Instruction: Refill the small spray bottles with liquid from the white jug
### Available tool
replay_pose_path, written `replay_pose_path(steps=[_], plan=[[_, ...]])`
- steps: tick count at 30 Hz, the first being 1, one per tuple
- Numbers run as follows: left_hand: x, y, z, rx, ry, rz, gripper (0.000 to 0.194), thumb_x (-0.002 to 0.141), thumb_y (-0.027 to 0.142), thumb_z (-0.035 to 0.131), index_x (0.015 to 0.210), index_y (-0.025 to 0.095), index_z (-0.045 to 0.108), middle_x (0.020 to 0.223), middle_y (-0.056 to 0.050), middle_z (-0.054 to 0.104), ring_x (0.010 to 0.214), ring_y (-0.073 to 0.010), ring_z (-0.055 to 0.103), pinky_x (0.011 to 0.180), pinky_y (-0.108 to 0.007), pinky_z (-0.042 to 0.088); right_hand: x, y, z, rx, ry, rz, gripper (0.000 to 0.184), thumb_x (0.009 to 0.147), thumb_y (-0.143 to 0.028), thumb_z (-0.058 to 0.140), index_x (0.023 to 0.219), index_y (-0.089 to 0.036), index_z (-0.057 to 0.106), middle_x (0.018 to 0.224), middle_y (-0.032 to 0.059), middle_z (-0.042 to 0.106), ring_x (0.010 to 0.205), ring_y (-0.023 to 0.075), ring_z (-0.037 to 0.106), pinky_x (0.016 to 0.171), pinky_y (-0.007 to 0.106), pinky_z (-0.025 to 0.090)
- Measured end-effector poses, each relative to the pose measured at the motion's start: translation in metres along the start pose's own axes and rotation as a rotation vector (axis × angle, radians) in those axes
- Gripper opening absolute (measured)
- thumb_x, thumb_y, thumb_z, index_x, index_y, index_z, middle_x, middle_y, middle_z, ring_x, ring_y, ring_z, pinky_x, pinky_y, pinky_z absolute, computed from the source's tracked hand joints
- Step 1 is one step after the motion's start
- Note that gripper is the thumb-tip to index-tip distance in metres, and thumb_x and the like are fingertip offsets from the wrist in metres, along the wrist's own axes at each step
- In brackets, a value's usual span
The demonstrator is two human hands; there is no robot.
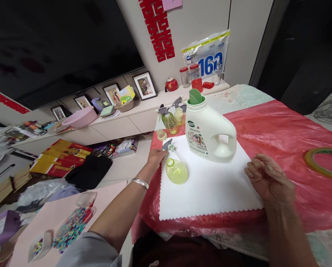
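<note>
You wear a flat silver-coloured metal bracelet [140, 182] left of centre, a grey-blue fabric sleeve [90, 250] lower left, dark maroon clothing [182, 253] bottom centre

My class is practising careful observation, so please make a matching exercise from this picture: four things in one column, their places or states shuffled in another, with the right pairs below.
Things
1. Spray head
2. Front yellow-green bottle
3. White jug
4. Roll of tape

Places or states
A. Has a green scoop in its mouth
B. Lies on the red cover
C. Held in the left hand
D. See-through, with an open neck

Right pairs
1-C, 2-D, 3-A, 4-B
</note>
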State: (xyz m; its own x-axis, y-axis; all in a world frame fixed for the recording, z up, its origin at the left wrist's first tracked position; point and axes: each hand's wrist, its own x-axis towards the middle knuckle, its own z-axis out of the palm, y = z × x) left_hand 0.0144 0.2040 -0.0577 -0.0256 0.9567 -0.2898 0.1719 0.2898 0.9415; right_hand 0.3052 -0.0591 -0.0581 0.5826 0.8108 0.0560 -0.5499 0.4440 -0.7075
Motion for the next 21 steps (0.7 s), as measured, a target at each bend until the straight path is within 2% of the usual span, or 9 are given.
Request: replay_pose_path(steps=[2, 4, 5, 7, 9, 10, 12, 16, 21], plan=[[-0.005, 0.002, -0.004, -0.006, 0.007, -0.061, 0.028, 0.089, 0.031, 0.073, 0.112, 0.015, 0.066, 0.111, -0.009, 0.069, 0.097, -0.0240, 0.068, 0.082, -0.042, 0.059, 0.000, 0.001, 0.000, -0.001, 0.008, 0.006, 0.043, 0.061, -0.040, 0.092, 0.098, -0.023, 0.076, 0.071, -0.0012, 0.034, 0.058, 0.0053, 0.036, 0.053, 0.020, 0.038], [-0.011, 0.005, -0.009, -0.019, 0.017, -0.096, 0.033, 0.098, 0.036, 0.062, 0.125, 0.017, 0.060, 0.123, -0.009, 0.065, 0.103, -0.0215, 0.067, 0.087, -0.042, 0.060, 0.000, 0.003, 0.000, -0.011, 0.004, 0.016, 0.043, 0.061, -0.040, 0.092, 0.097, -0.023, 0.076, 0.071, -0.0010, 0.035, 0.057, 0.0052, 0.036, 0.053, 0.020, 0.037], [-0.015, 0.007, -0.012, -0.041, 0.026, -0.097, 0.031, 0.097, 0.035, 0.064, 0.120, 0.015, 0.062, 0.117, -0.008, 0.067, 0.096, -0.0197, 0.068, 0.081, -0.039, 0.060, 0.000, 0.004, 0.001, -0.016, 0.001, 0.018, 0.043, 0.061, -0.040, 0.092, 0.097, -0.023, 0.076, 0.070, -0.0010, 0.035, 0.057, 0.0053, 0.035, 0.052, 0.020, 0.036], [-0.023, 0.012, -0.017, -0.097, 0.056, -0.065, 0.022, 0.087, 0.029, 0.075, 0.096, 0.011, 0.065, 0.086, -0.004, 0.069, 0.068, -0.0137, 0.065, 0.060, -0.027, 0.055, 0.000, 0.004, 0.001, -0.024, 0.003, 0.023, 0.043, 0.061, -0.040, 0.092, 0.097, -0.024, 0.076, 0.070, -0.0008, 0.036, 0.057, 0.0053, 0.034, 0.052, 0.020, 0.035], [-0.031, 0.019, -0.023, -0.170, 0.095, 0.003, 0.028, 0.073, 0.023, 0.085, 0.075, 0.013, 0.058, 0.060, 0.004, 0.059, 0.047, -0.0081, 0.051, 0.044, -0.022, 0.042, 0.000, 0.005, 0.001, -0.030, 0.013, 0.025, 0.043, 0.061, -0.039, 0.092, 0.097, -0.024, 0.076, 0.071, -0.0005, 0.037, 0.057, 0.0056, 0.034, 0.053, 0.021, 0.035], [-0.035, 0.024, -0.026, -0.210, 0.117, 0.047, 0.034, 0.066, 0.022, 0.087, 0.071, 0.015, 0.055, 0.054, 0.006, 0.055, 0.042, -0.0069, 0.047, 0.042, -0.021, 0.038, 0.000, 0.005, 0.001, -0.034, 0.016, 0.026, 0.043, 0.061, -0.039, 0.092, 0.097, -0.024, 0.076, 0.071, -0.0004, 0.037, 0.057, 0.0058, 0.034, 0.053, 0.021, 0.035], [-0.043, 0.038, -0.034, -0.289, 0.167, 0.142, 0.041, 0.058, 0.025, 0.090, 0.071, 0.018, 0.051, 0.051, 0.009, 0.053, 0.041, -0.0062, 0.047, 0.042, -0.020, 0.037, 0.000, 0.005, 0.001, -0.047, 0.015, 0.031, 0.041, 0.061, -0.039, 0.091, 0.095, -0.025, 0.075, 0.071, -0.0002, 0.038, 0.057, 0.0061, 0.033, 0.052, 0.021, 0.034], [-0.061, 0.074, -0.056, -0.401, 0.247, 0.331, 0.054, 0.048, 0.030, 0.092, 0.080, 0.020, 0.050, 0.055, 0.012, 0.056, 0.045, -0.0053, 0.050, 0.048, -0.019, 0.044, 0.001, 0.006, -0.001, -0.074, 0.022, 0.025, 0.042, 0.061, -0.041, 0.090, 0.096, -0.025, 0.075, 0.071, 0.0002, 0.038, 0.057, 0.0066, 0.033, 0.052, 0.023, 0.033], [-0.089, 0.107, -0.076, -0.442, 0.262, 0.650, 0.054, 0.045, 0.026, 0.093, 0.082, 0.019, 0.054, 0.058, 0.010, 0.059, 0.046, -0.0072, 0.052, 0.044, -0.020, 0.047, 0.001, 0.008, -0.004, -0.058, 0.037, 0.025, 0.040, 0.062, -0.039, 0.091, 0.096, -0.024, 0.074, 0.071, 0.0002, 0.037, 0.058, 0.0070, 0.033, 0.052, 0.022, 0.033]])
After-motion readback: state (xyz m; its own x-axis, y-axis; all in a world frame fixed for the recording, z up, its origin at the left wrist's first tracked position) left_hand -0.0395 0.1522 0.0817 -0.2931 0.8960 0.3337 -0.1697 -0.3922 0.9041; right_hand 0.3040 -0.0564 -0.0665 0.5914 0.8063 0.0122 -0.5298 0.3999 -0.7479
